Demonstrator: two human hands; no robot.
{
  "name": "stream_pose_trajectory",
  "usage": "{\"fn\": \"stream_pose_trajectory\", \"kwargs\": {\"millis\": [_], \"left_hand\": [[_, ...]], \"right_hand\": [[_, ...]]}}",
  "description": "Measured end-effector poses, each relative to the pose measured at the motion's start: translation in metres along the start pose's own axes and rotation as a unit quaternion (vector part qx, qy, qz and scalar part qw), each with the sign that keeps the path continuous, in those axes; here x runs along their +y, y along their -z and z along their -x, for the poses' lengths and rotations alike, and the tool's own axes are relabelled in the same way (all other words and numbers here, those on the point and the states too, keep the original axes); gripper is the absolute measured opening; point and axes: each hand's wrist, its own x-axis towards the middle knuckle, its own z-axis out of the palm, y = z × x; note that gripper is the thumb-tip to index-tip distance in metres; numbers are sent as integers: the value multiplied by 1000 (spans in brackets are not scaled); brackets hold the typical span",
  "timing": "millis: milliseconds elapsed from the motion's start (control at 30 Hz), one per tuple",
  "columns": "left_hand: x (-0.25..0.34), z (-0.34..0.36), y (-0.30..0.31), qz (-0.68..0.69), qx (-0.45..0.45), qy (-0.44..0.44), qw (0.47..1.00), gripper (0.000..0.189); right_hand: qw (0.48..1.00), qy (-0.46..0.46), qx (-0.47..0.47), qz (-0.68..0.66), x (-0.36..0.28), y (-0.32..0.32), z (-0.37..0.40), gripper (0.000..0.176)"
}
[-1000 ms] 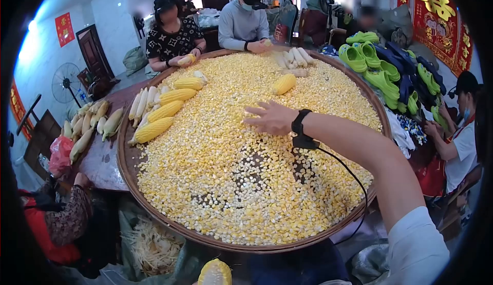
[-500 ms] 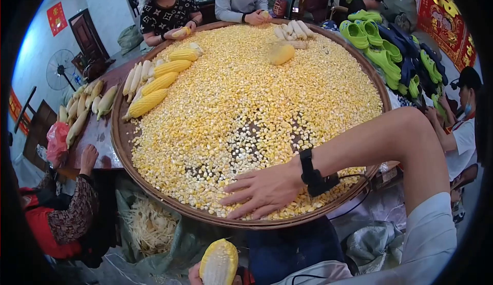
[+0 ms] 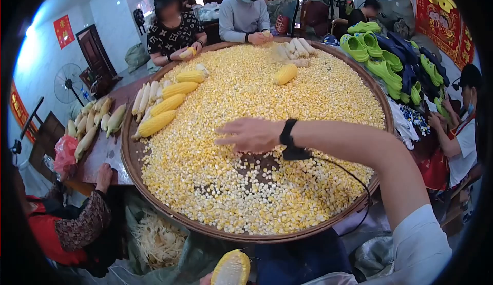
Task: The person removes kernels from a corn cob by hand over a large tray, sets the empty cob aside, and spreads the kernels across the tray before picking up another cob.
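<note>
My right hand (image 3: 252, 135), with a black strap round its wrist, is stretched out low over the middle of a round tray (image 3: 125, 146) spread with loose corn kernels (image 3: 287, 103). Its fingers are apart and hold nothing. At the bottom edge my left hand (image 3: 206, 279), mostly cut off by the frame, grips a partly shelled corn cob (image 3: 231, 267); its pale bared side faces up. Yellow corn ears (image 3: 156, 124) lie at the tray's left rim beside bare cobs (image 3: 139, 100). One more ear (image 3: 285, 74) rests on the kernels towards the back.
Two people stand at the far rim holding corn. A person in red (image 3: 77, 223) sits at left, near unshelled ears (image 3: 87, 141) and a pink bag (image 3: 65, 150). Green clogs (image 3: 382, 74) are heaped at right. A sack of husks (image 3: 159, 241) stands below the tray.
My right hand has moved from the near rim towards the tray's middle, away from me. The view has tilted up slightly. My left hand keeps its hold on the corn cob.
</note>
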Motion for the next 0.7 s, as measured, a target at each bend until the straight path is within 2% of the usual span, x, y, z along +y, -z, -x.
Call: {"fn": "stream_pose_trajectory", "kwargs": {"millis": [33, 133, 233, 267, 367, 433, 467, 533, 633, 700], "left_hand": [[2, -3, 1, -17, -5, -3, 1000, 85], [4, -8, 2, -43, -15, -8, 999, 85], [15, -7, 1, -22, -19, 41, 999, 85], [14, -5, 2, -29, -24, 37, 999, 85], [7, -2, 5, -24, -27, 26, 999, 85], [3, 4, 1, 17, -19, 42, 999, 85], [3, 6, 1, -10, -23, 31, 999, 84], [2, 7, 1, -66, -27, 7, 997, 82], [2, 8, -2, -4, -59, 92, 994, 79], [-4, 6, -4, -8, -59, 22, 998, 76]], "right_hand": [[999, 37, 11, -14, -12, -9, -10, 56], [995, 13, -100, -8, -40, -32, -35, 59], [998, -35, -60, -9, -17, -37, -37, 57], [994, -78, -67, -28, 8, -42, -40, 57], [957, -277, -70, 46, 36, -29, -29, 55], [944, -301, -89, 102, 38, -22, -36, 56], [934, -317, -101, 127, 37, -22, -35, 56], [962, -251, -77, 82, 21, -21, -46, 59], [991, -130, -34, 16, -20, -28, -72, 63], [999, -23, 10, -36, -46, -53, -94, 64]]}}
